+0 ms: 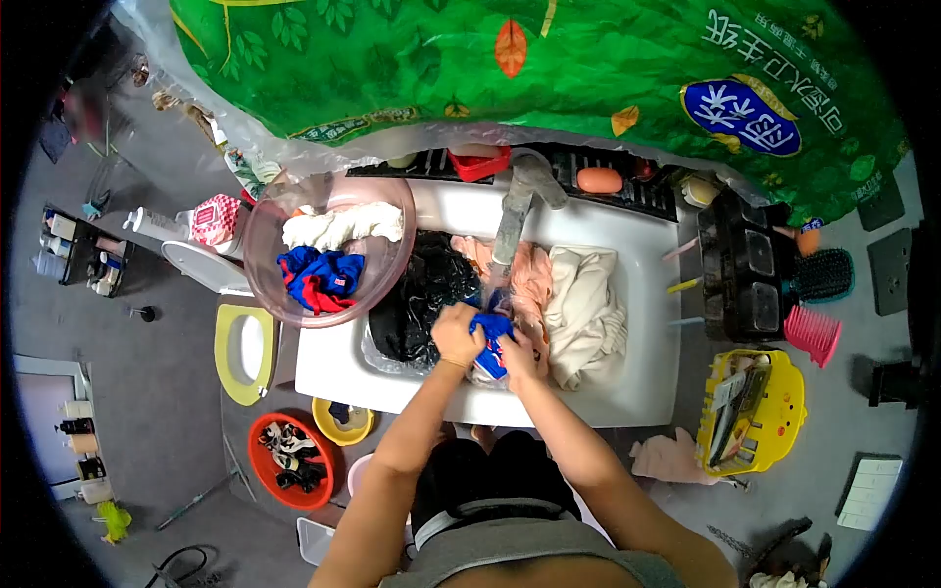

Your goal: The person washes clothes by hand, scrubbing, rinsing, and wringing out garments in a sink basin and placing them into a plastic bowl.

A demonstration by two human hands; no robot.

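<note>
Over the front part of the white sink (647, 363), my left hand (457, 334) and my right hand (520, 355) both grip a wet blue cloth (493, 361), close together under the faucet (512, 223). Black clothing (420, 302) lies in the basin to the left of my hands. Behind and right of them are pink cloth (529, 284) and cream cloth (583, 309). A clear pinkish bowl (257, 257) at the sink's left corner holds a white cloth (343, 227) and a blue and red garment (321, 280).
A large green package (392, 69) spans the back. At right stand a black organizer (730, 265), a pink comb (814, 336) and a yellow basket (784, 412). On the left are a toilet (244, 353), a red basin (263, 470) and a small yellow basin (358, 429). An orange soap (599, 180) lies behind the sink.
</note>
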